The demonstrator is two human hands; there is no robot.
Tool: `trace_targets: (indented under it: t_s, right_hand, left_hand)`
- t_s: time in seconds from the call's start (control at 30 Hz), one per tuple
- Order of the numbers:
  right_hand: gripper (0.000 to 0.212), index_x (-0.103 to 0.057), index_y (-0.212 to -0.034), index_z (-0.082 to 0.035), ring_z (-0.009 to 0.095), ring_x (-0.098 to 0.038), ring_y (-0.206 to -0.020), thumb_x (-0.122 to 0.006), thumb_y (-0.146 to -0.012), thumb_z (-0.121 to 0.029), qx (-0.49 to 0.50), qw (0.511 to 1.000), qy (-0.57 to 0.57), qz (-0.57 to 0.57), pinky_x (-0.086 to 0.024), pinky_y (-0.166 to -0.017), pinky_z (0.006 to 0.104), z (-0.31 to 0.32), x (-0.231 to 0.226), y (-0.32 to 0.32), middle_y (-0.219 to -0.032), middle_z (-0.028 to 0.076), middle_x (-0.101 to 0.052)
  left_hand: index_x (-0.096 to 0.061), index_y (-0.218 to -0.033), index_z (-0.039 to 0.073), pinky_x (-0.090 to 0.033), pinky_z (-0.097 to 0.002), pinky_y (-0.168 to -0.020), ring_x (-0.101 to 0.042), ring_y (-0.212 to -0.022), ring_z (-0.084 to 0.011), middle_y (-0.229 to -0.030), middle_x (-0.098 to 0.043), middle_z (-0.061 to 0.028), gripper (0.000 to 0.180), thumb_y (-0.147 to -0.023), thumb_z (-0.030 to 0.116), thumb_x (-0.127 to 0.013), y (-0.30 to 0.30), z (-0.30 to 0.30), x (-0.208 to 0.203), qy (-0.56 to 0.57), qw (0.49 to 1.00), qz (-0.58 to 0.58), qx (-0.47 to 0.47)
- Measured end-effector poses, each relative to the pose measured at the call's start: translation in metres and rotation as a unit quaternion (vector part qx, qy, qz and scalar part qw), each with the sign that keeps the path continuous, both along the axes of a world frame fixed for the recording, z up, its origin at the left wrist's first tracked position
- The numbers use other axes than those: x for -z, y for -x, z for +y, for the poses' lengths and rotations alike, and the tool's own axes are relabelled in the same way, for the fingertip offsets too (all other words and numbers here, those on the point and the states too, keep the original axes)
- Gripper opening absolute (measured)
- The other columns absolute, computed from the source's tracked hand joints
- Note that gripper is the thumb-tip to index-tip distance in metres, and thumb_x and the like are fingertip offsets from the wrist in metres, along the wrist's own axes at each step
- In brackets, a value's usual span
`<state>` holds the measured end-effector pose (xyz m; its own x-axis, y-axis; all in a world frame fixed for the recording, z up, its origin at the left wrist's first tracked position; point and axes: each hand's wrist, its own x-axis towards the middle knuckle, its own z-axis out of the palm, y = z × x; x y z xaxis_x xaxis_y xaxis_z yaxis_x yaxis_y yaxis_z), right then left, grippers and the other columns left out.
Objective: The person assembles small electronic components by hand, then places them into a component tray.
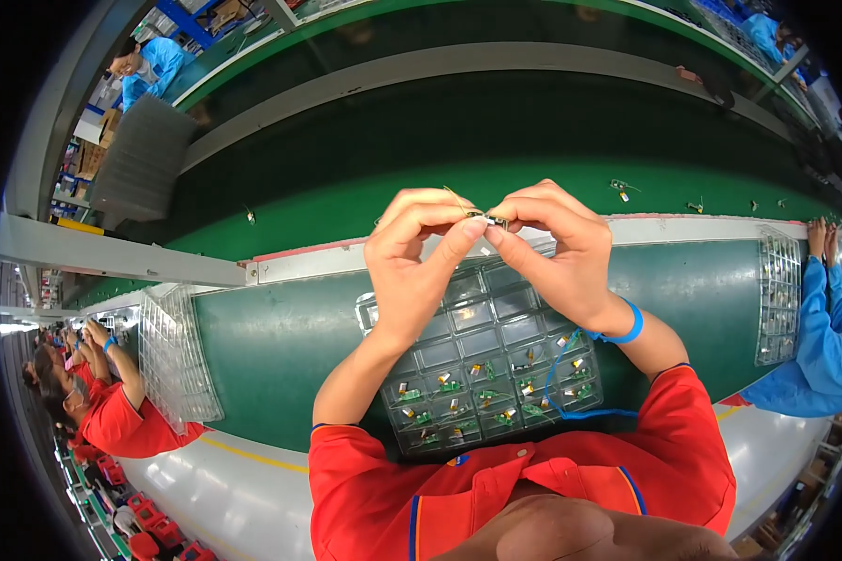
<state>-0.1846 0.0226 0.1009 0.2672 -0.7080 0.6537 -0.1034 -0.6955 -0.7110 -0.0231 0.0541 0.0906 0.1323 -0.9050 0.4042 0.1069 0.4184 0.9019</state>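
Part [485, 219] sits pinched between my left hand [412, 252] and right hand [557, 248]; the tray's [496, 360] near cells are filled, far cells empty.

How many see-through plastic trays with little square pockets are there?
3. One clear compartment tray lies under the person's hands, one at the left by a co-worker, one at the right edge. Others may be hidden.

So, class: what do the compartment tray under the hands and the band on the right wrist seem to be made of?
Compartment tray: probably thin clear moulded plastic, glossy; the green table shows through its cells and the ridges catch light.
Wrist band: looks like smooth blue plastic or rubber, with a blue cord leading off it.
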Motion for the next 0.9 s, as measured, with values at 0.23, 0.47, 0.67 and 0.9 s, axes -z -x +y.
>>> trace_targets:
  t_s: [0.23,0.47,0.67,0.9]
  right_hand:
    - [0.013,-0.066,-0.095,0.005,0.014,-0.062,-0.085,-0.068,-0.082,0.002,-0.119,0.953,-0.264,-0.093,-0.054,-0.075,0.0257,0.002,-0.003,0.002,-0.092,0.01,-0.063]
    - [0.014,-0.065,-0.095,0.006,0.012,-0.062,-0.076,-0.067,-0.083,0.0,-0.066,0.932,-0.344,-0.096,-0.055,-0.072,0.0266,-0.018,0.007,0.001,-0.084,0.007,-0.065]
    - [0.021,-0.066,-0.097,0.005,0.012,-0.065,-0.068,-0.069,-0.081,-0.009,0.075,0.93,-0.304,0.193,-0.054,-0.066,0.024,-0.066,0.072,-0.002,-0.081,0.008,-0.068]
    - [0.03,-0.064,-0.11,0.003,0.013,-0.066,-0.084,-0.067,-0.082,-0.007,-0.078,0.922,-0.377,0.048,-0.053,-0.075,0.0252,-0.066,0.087,-0.007,-0.095,0.011,-0.069]
  left_hand:
    - [-0.064,-0.093,-0.004,-0.053,-0.0225,-0.063,-0.061,-0.078,-0.0132,-0.098,-0.058,-0.0098,0.008,-0.085,-0.004,-0.064,-0.009,-0.002,-0.008,0.029,0.999,-0.003,-0.016]
    - [-0.057,-0.092,-0.005,-0.052,-0.026,-0.06,-0.06,-0.07,-0.014,-0.087,-0.06,-0.0112,0.012,-0.093,0.007,-0.056,-0.035,-0.011,-0.024,0.03,0.991,0.001,-0.129]
    - [-0.066,-0.088,0.0,-0.052,-0.0362,-0.07,-0.066,-0.08,-0.0291,-0.089,-0.066,-0.015,0.012,-0.076,0.003,-0.066,-0.103,-0.051,0.036,-0.15,0.793,-0.574,-0.14]
    - [-0.064,-0.079,-0.002,-0.051,-0.0452,-0.071,-0.063,-0.081,-0.037,-0.086,-0.065,-0.0195,0.006,-0.073,-0.001,-0.064,-0.122,-0.057,0.08,-0.167,0.679,-0.698,-0.156]
